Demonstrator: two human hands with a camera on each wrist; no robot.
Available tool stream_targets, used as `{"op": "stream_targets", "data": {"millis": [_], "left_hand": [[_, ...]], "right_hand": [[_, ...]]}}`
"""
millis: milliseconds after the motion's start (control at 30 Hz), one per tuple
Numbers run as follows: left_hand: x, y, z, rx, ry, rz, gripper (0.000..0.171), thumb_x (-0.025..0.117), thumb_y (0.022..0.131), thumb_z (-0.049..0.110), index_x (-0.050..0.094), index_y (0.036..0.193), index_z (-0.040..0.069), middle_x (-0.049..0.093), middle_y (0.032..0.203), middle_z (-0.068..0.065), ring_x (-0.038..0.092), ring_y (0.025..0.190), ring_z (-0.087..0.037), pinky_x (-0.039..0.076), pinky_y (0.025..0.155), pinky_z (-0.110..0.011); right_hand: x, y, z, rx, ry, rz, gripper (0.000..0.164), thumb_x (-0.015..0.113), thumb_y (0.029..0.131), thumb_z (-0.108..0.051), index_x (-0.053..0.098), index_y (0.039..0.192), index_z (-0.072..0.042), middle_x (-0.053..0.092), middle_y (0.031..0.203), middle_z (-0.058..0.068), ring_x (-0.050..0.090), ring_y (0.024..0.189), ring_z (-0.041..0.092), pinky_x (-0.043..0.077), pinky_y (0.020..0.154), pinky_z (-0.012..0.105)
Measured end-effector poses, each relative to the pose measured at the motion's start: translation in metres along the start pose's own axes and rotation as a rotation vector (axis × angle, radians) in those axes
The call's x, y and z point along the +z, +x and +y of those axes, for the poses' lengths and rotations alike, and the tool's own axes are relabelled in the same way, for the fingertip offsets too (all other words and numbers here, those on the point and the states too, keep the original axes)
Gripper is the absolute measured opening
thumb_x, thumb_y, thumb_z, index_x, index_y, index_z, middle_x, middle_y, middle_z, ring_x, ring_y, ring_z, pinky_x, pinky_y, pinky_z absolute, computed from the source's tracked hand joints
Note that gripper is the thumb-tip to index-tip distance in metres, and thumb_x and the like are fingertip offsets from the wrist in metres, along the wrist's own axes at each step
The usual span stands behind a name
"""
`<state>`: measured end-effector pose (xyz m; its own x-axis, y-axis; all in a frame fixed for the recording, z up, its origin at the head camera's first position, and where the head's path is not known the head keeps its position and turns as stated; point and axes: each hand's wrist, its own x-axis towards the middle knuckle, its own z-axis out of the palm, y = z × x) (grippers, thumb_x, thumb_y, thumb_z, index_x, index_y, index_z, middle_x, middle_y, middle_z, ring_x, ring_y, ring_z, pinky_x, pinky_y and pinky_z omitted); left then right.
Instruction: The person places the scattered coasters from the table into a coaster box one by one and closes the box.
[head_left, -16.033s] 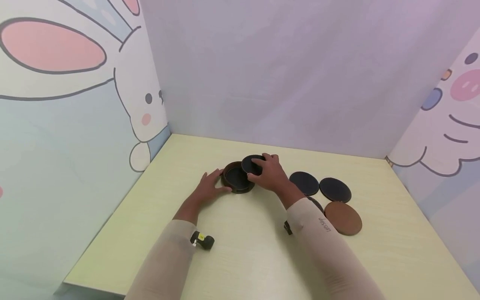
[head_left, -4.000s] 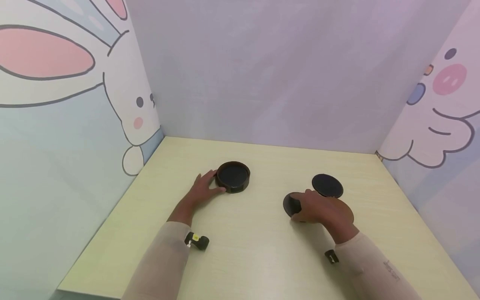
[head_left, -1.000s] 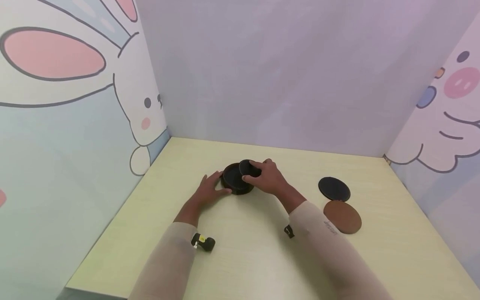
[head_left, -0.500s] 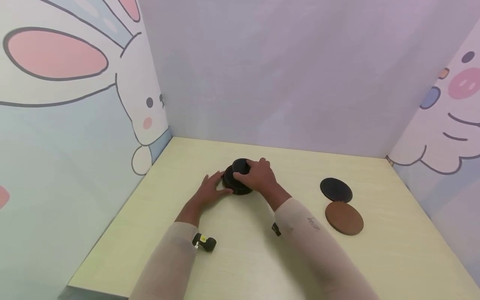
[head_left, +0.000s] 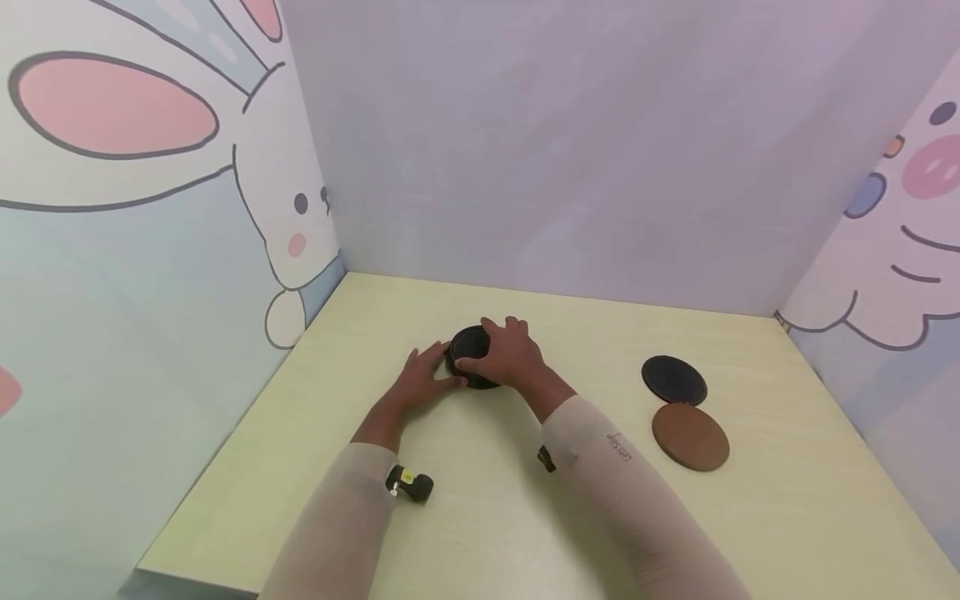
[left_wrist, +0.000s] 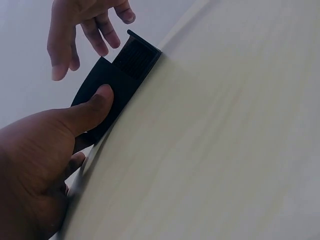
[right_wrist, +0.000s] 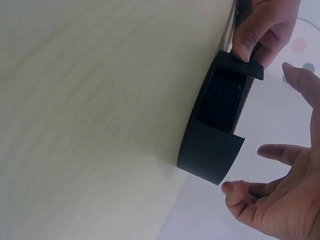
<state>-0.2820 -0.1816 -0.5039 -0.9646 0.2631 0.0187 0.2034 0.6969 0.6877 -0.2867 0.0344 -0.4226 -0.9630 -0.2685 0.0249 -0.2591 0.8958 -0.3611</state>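
A round black coaster holder (head_left: 480, 382) stands on the table, and a black coaster (head_left: 469, 342) shows at its top in the head view. Stacked coaster edges (right_wrist: 223, 100) appear through the slot in its side wall. My left hand (head_left: 416, 385) grips the holder's left side, thumb (left_wrist: 97, 107) against the outer wall and fingers behind. Over the holder hovers my right hand (head_left: 510, 354), its fingers spread; in the right wrist view it holds nothing and is apart from the wall. To the right lie a black coaster (head_left: 674, 380) and a brown coaster (head_left: 690, 437), close together.
The pale wooden table (head_left: 480, 517) meets a plain fabric backdrop (head_left: 540, 167) behind. Cartoon-printed panels (head_left: 135, 333) flank it on the left and right. A small black camera (head_left: 411, 483) is strapped at the left wrist.
Several black coasters from the right side have gone into the holder since the earliest frame. In the last second my right hand lowered one more there and let it go. The left hand stayed put.
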Motion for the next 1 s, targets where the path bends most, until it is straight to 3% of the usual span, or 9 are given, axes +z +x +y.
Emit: {"op": "stream_targets", "data": {"millis": [267,433,533,700,1000], "left_hand": [[-0.001,0.003,0.0,0.053,0.035,0.003,0.086,0.075,0.102,0.051,0.037,0.171,0.017,0.037,0.178,-0.011,0.023,0.17,-0.038,-0.001,0.142,-0.061],[0.0,0.001,0.0,-0.001,-0.004,-0.005,0.089,0.075,0.1,0.055,0.036,0.172,0.021,0.03,0.181,-0.013,0.012,0.171,-0.047,0.002,0.141,-0.066],[0.001,-0.001,-0.001,-0.022,-0.02,-0.003,0.09,0.076,0.099,0.055,0.036,0.172,0.022,0.029,0.181,-0.014,0.009,0.171,-0.047,0.002,0.141,-0.066],[0.002,0.0,-0.001,0.016,-0.006,0.004,0.09,0.077,0.099,0.053,0.037,0.172,0.018,0.034,0.179,-0.014,0.02,0.171,-0.039,-0.002,0.142,-0.061],[0.001,0.0,0.0,0.011,-0.011,0.0,0.091,0.077,0.099,0.053,0.036,0.172,0.017,0.032,0.179,-0.015,0.018,0.171,-0.041,-0.001,0.141,-0.062]], "right_hand": [[-0.003,-0.003,0.017,-0.05,0.05,0.017,0.092,0.065,0.096,-0.073,0.049,0.164,-0.013,0.044,0.166,0.023,0.043,0.15,0.042,0.061,0.106,0.062],[-0.007,-0.007,0.027,-0.034,0.068,0.027,0.09,0.06,0.1,-0.073,0.048,0.165,-0.012,0.042,0.167,0.023,0.042,0.151,0.043,0.06,0.107,0.062],[-0.011,-0.009,0.032,-0.015,0.077,0.029,0.089,0.057,0.102,-0.072,0.048,0.165,-0.011,0.04,0.169,0.024,0.041,0.153,0.045,0.058,0.11,0.063],[-0.021,-0.013,0.046,0.034,0.105,0.028,0.087,0.052,0.105,-0.071,0.046,0.166,-0.009,0.039,0.169,0.026,0.039,0.155,0.046,0.054,0.114,0.064],[-0.047,-0.022,0.091,0.12,0.108,0.038,0.085,0.047,0.109,-0.065,0.041,0.166,-0.003,0.036,0.167,0.033,0.034,0.155,0.054,0.047,0.117,0.07]]}}
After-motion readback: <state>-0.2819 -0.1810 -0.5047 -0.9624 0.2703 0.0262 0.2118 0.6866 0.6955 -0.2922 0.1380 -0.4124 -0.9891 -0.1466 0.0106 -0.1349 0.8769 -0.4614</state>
